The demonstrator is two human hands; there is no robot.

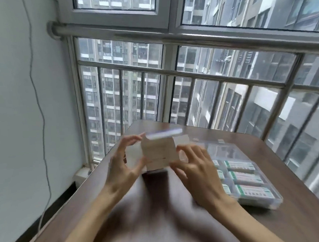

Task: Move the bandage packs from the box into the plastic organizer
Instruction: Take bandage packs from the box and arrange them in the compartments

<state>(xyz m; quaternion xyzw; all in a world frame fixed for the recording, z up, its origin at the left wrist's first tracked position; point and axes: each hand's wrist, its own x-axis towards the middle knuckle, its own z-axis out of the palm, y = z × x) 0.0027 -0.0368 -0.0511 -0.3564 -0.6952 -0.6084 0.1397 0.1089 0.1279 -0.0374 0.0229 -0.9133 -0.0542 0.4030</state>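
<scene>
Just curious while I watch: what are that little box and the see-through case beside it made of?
The box looks like thin cardboard: matte, pale, with flaps folded open. The organizer seems clear hard plastic: glossy, with the green-and-white packs visible through it. Blur leaves some doubt.

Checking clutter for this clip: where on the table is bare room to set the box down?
Bare wood lies left of the small cardboard box up to the brown wooden table edge, and in front between the forearms. The right side is crowded by the clear plastic organizer.
</scene>
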